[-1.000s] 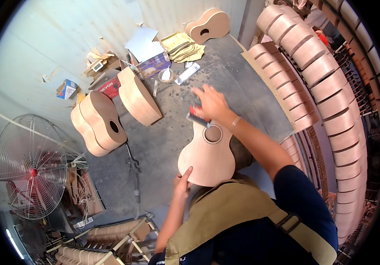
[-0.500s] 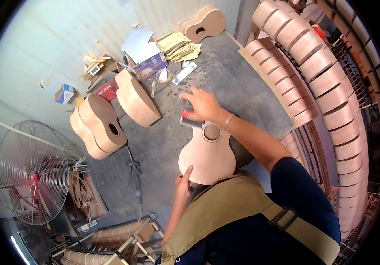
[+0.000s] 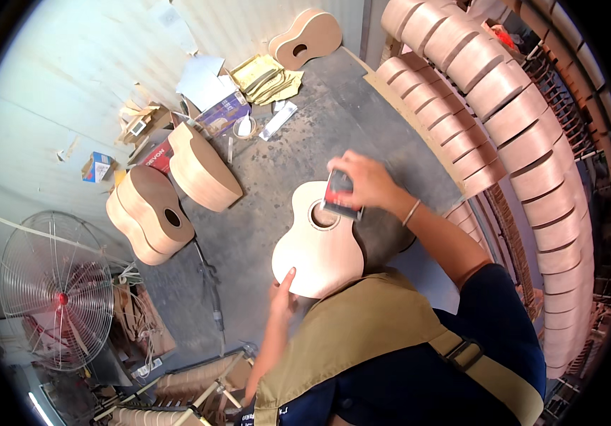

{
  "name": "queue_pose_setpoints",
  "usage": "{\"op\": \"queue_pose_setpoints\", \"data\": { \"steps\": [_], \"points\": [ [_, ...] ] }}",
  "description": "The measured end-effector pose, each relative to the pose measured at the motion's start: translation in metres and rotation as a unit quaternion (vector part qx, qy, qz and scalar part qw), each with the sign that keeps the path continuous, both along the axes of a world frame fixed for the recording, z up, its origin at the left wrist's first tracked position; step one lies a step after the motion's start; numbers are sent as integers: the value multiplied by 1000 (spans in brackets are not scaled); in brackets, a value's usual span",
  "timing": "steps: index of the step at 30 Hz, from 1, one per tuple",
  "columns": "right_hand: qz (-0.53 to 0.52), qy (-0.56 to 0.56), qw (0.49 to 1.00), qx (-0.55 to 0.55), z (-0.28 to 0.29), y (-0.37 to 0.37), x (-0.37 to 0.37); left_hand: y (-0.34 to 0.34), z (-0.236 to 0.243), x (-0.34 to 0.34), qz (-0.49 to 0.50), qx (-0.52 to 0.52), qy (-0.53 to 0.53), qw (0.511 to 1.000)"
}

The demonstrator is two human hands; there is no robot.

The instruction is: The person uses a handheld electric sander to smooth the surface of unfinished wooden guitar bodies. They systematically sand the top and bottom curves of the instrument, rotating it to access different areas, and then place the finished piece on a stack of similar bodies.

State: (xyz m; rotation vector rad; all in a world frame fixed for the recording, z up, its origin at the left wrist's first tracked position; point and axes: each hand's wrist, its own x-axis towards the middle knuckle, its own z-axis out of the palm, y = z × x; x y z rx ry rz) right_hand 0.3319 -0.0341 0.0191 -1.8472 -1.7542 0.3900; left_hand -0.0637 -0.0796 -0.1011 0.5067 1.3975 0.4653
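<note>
A pale wooden guitar body (image 3: 320, 252), likely ukulele-sized, lies flat with its round sound hole up, close against my apron. At its lower left edge, my left hand (image 3: 283, 297) grips the rim, thumb on the top face and fingers hidden below. My right hand (image 3: 366, 181) is closed over a red and grey sanding block (image 3: 341, 197), held tilted at the upper right edge of the body beside the sound hole. Motion blurs the fingers slightly.
More guitar bodies stand on the dusty dark table (image 3: 249, 234): one with a sound hole (image 3: 151, 213), one on its side (image 3: 205, 170), another at the back (image 3: 307, 39). An air hose tool (image 3: 213, 295), yellow sandpaper sheets (image 3: 266, 79), a fan (image 3: 57, 291) and racked curved wooden sides (image 3: 525, 135) surround it.
My right hand has swung the sanding block from beyond the body's upper end to its upper right edge. The left hand keeps its grip, and the view has shifted slightly.
</note>
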Motion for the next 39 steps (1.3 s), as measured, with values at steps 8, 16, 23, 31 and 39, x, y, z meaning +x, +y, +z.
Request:
{"op": "queue_pose_setpoints", "data": {
  "steps": [8, 16, 23, 31, 39],
  "points": [
    [-68, -19, 997, -18, 10, -44, -22, 9, -1, -2, -40, 1, 41, 998],
    [-196, -55, 979, -21, -4, 13, 2, 26, 21, -4, -101, 13, -7, 995],
    [-153, -97, 983, -38, -1, 70, -48, 35, -13, -34, -130, 3, -194, 972],
    [-25, -55, 998, -3, 7, 33, -208, 23, -49, -53, -84, 15, -287, 954],
    [-36, -98, 994, -40, 12, 63, -256, 23, -60, -48, -61, -4, -303, 951]
  ]
}}
